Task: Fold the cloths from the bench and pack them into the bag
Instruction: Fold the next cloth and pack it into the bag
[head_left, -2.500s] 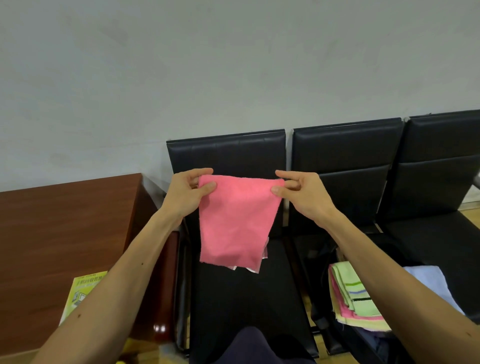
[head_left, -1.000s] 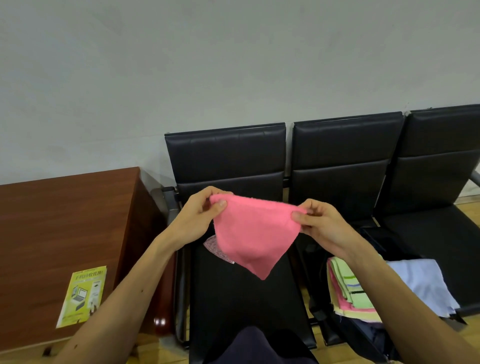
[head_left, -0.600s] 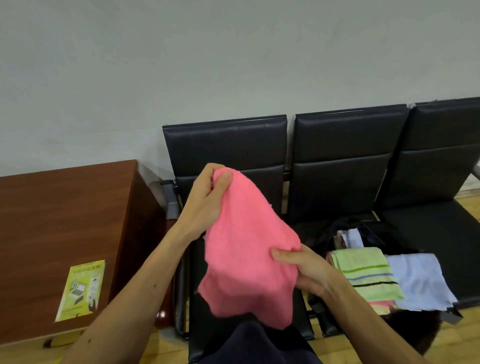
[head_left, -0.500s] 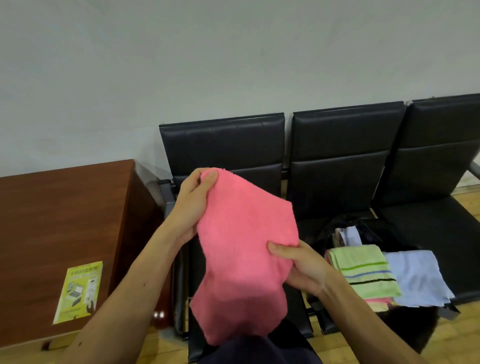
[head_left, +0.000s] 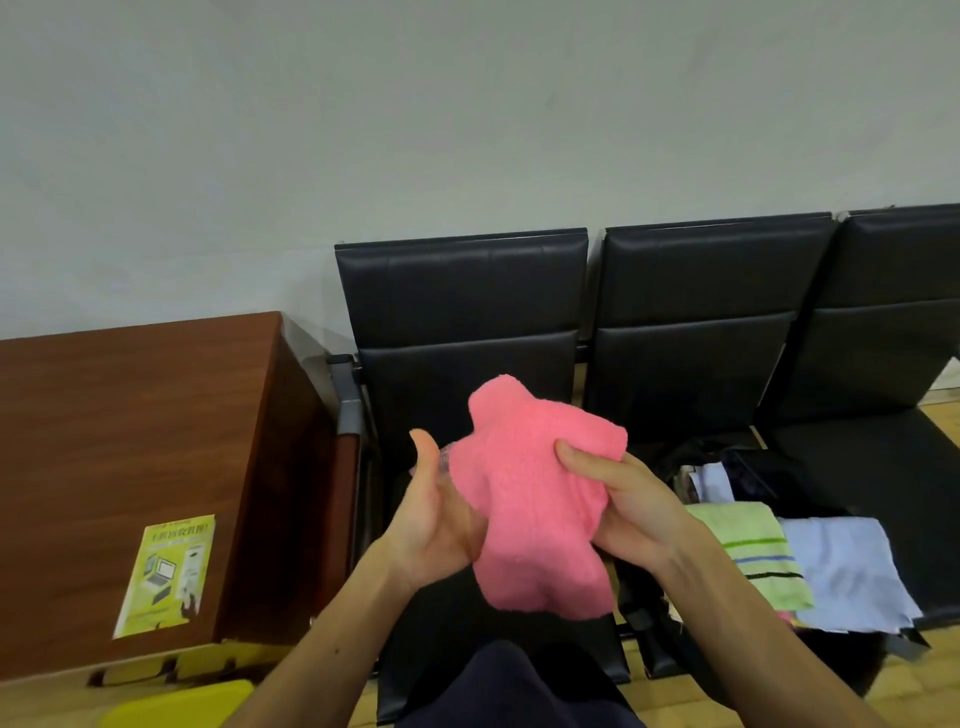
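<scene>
Corners should meet before creasing, I judge: pink cloth (head_left: 535, 514) hangs bunched above the bench (head_left: 460, 291) at its left seat, right hand (head_left: 631, 512) pinching its upper edge, left hand (head_left: 434, 527) flat against it, bag (head_left: 769, 470) on the middle seat.

The pink cloth (head_left: 530, 509) is fuzzy, matt terry. The seats (head_left: 462, 291) are black leather-like padding with a dull sheen. The table (head_left: 130, 405) is smooth reddish wood; the leaflet (head_left: 166, 571) on it is paper.

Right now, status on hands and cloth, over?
Right hand grips pink cloth, bunched midair. Left hand rests against it. Green striped cloth lies at right, not in the way.
</scene>
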